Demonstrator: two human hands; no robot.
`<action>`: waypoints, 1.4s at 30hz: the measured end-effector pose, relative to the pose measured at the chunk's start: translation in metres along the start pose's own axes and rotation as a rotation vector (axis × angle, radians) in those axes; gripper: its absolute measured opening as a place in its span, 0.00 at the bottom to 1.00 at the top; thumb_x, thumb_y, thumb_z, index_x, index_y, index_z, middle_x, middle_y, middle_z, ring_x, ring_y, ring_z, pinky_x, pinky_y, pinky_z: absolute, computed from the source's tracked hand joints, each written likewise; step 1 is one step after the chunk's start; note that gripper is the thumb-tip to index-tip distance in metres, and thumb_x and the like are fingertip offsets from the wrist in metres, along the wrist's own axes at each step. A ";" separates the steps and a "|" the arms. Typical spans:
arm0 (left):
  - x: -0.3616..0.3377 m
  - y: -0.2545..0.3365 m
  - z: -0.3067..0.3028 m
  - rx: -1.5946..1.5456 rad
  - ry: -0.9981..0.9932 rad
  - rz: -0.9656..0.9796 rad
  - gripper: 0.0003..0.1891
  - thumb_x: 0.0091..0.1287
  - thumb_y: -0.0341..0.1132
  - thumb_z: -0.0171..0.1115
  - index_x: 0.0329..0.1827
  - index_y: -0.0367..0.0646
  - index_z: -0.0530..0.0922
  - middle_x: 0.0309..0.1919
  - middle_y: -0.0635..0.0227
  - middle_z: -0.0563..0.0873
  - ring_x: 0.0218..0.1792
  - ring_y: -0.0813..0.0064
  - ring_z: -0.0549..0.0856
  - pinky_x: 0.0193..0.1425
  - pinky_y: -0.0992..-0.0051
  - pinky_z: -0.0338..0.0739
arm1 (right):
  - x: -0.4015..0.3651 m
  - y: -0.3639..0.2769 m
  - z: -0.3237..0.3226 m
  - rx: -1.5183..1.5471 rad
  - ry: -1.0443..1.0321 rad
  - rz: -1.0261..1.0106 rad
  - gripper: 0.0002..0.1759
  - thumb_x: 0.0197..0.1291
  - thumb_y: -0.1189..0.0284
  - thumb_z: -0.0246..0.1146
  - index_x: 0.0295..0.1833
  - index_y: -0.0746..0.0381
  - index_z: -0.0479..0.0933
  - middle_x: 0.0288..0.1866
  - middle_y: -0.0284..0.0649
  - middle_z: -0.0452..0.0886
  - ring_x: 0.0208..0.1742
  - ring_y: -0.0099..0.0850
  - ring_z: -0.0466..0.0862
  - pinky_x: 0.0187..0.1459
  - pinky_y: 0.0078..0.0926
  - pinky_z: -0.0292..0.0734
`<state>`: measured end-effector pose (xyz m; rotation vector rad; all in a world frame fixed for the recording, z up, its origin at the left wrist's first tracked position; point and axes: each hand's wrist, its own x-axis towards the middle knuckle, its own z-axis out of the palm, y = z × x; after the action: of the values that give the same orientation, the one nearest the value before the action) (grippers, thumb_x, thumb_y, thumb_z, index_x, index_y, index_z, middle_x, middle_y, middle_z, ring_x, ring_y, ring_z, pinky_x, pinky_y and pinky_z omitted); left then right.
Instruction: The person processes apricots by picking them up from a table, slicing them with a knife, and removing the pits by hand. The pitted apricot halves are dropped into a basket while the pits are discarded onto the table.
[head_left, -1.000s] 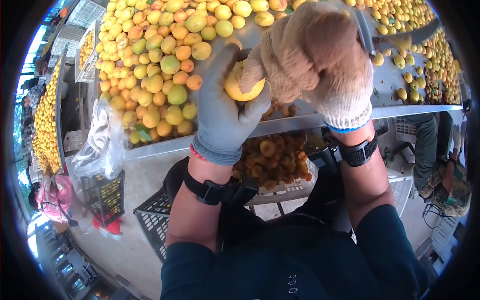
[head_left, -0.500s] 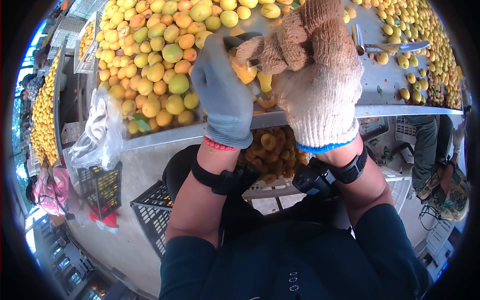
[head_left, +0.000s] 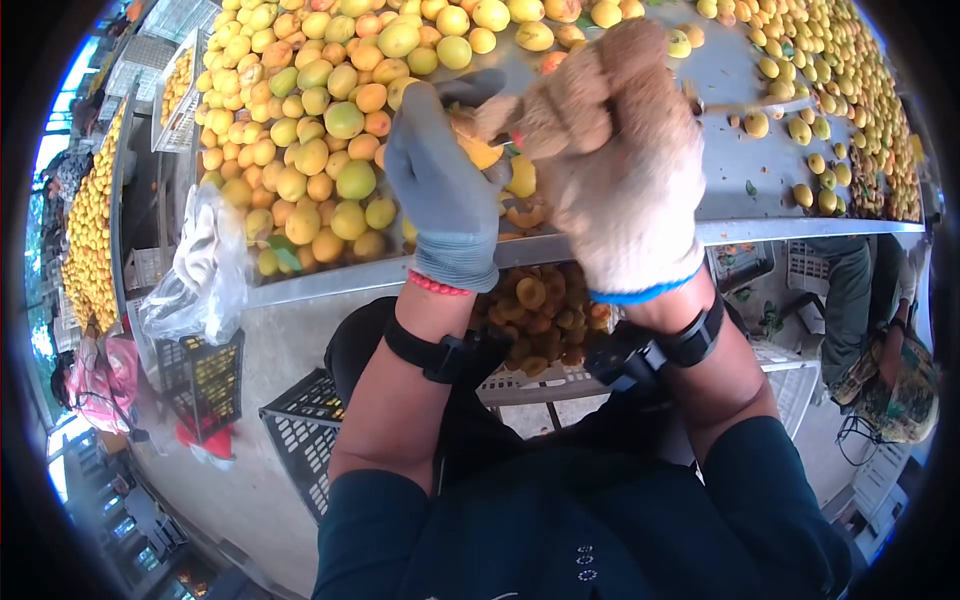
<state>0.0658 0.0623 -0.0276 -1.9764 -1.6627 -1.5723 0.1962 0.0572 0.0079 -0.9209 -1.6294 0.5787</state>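
My left hand (head_left: 440, 170), in a grey coated glove, is closed around a cut apricot (head_left: 480, 153) above the metal table's near edge. My right hand (head_left: 630, 160) wears a knitted cotton glove stained brown over the fingers. Its fingers are curled, with the tips against the same apricot. A knife (head_left: 757, 106) sticks out to the right from behind this fist, its blade blurred; the fist hides the grip. Beneath the hands, an apricot half (head_left: 528, 215) lies near the table edge. Whole yellow and orange apricots (head_left: 320, 150) are heaped to the left of my left hand.
The metal table (head_left: 735, 170) carries more apricots (head_left: 850, 90) on the far right. Below its edge, a container holds apricot halves (head_left: 545, 315). A plastic bag (head_left: 205, 270) hangs at the left edge. A black crate (head_left: 305, 430) stands on the floor. Other people (head_left: 100, 385) are at both sides.
My right hand and the knife have shifted left, and both are now blurred. My left hand still holds the apricot, slightly further left.
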 end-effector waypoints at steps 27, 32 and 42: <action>-0.030 0.027 0.008 0.087 -0.214 -0.230 0.38 0.58 0.25 0.69 0.73 0.33 0.64 0.56 0.49 0.79 0.55 0.44 0.79 0.62 0.53 0.74 | 0.050 -0.017 0.001 1.005 0.049 0.660 0.14 0.75 0.63 0.58 0.38 0.60 0.73 0.21 0.34 0.71 0.13 0.26 0.68 0.14 0.25 0.64; -0.035 0.016 0.026 -0.045 -0.043 -0.181 0.18 0.72 0.29 0.56 0.63 0.33 0.71 0.47 0.52 0.82 0.48 0.51 0.81 0.56 0.60 0.76 | 0.030 -0.006 0.020 0.514 0.204 0.453 0.13 0.78 0.60 0.52 0.42 0.56 0.72 0.27 0.31 0.69 0.26 0.25 0.71 0.36 0.28 0.75; -0.014 0.034 0.004 -0.576 -0.329 -0.454 0.16 0.77 0.29 0.51 0.65 0.34 0.68 0.41 0.62 0.83 0.34 0.78 0.85 0.30 0.78 0.82 | 0.042 0.014 -0.005 0.601 0.093 0.274 0.07 0.70 0.66 0.55 0.45 0.57 0.73 0.28 0.35 0.73 0.26 0.34 0.74 0.31 0.31 0.69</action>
<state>0.0965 0.0423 -0.0233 -2.3413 -2.0766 -2.1848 0.2017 0.0992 0.0223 -0.7039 -1.1449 1.1233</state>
